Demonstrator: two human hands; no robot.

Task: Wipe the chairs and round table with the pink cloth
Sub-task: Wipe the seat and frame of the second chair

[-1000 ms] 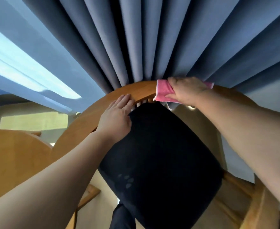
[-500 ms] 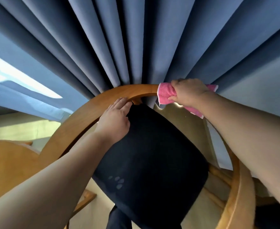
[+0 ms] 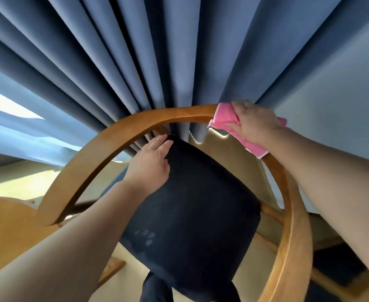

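Head view: at upper right the pink cloth (image 3: pixel 233 125) is clamped around the curved wooden chair rail (image 3: pixel 135 129) by the right hand (image 3: pixel 254 122), best slid downward under steady pressure, while the dark seat cushion (image 3: pixel 192 203) is braced by the flat, spread left hand (image 3: pixel 151 164).

1. Your pink cloth (image 3: pixel 225 119) is bunched up and wrapped over the chair's curved wooden rail (image 3: pixel 118 136), on its right side just past the top of the arch.
2. The chair's (image 3: pixel 297 236) honey-coloured wood hoops around a dark padded seat (image 3: pixel 192 203), with a few pale spots near its front edge.
3. A slice of the round table (image 3: pixel 7 223) shows at lower left, same wood tone.
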